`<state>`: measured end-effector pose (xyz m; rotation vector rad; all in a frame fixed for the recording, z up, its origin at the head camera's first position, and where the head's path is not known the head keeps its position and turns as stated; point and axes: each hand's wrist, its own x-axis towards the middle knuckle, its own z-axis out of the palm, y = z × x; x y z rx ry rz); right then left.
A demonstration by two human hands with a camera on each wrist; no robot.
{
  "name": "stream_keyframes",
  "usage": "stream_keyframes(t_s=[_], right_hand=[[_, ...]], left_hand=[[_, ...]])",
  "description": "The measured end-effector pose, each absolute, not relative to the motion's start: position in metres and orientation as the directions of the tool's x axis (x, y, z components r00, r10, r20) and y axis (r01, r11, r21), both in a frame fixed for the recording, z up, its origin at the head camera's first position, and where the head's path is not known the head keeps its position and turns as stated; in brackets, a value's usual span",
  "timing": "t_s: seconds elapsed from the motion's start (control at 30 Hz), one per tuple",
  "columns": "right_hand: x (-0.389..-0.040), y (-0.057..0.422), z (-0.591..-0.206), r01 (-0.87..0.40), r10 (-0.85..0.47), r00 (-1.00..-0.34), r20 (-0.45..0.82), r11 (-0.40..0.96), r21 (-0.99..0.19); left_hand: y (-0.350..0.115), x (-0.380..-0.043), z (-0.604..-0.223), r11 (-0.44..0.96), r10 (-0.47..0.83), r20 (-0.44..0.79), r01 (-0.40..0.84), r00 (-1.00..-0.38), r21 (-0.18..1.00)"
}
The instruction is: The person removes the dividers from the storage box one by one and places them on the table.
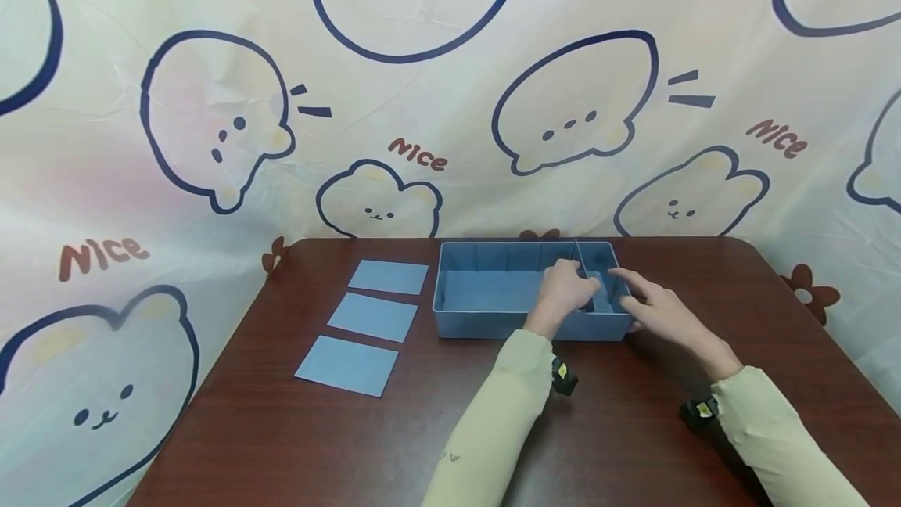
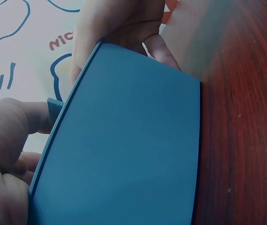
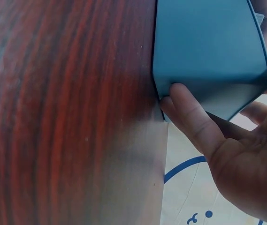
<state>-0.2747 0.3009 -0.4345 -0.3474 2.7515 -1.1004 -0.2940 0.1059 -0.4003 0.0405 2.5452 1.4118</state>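
Note:
A long blue box (image 1: 486, 325) lies on the table with its open side up. Over its front wall reaches my left hand (image 1: 561, 288), gripping a small blue divider panel (image 1: 602, 288) inside, toward the right end. One corner of that panel stands above the rim in the left wrist view, between thumb and fingers; its lower part is hidden. My right hand (image 1: 662, 311) holds the box's right end. In the right wrist view two fingertips (image 3: 178, 91) rest on the outer end wall, while the other fingers reach over the rim.
Three flat blue rectangular panels, a far one (image 1: 389, 277), a middle one (image 1: 373, 317) and a near one (image 1: 347, 366), lie in a column left of the box. The dark wood table (image 1: 281, 444) ends at a patterned cloth (image 1: 464, 116) just behind the box.

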Motion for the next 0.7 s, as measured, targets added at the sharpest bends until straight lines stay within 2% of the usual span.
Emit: stream_keyframes(t_s=[0.43,0.7], right_hand=[[-0.274,0.301,-0.435,-0.153,-0.272,-0.960,-0.064,0.704,-0.694],[-0.274,0.301,-0.434,-0.148,-0.270,-0.960,-0.069,0.706,-0.693]], left_hand=[[0.105,-0.288,-0.389,0.557,0.124,-0.106,-0.019,-0.987,0.830],[0.107,-0.288,-0.385,0.554,0.105,-0.117,-0.039,-0.988,0.832]])
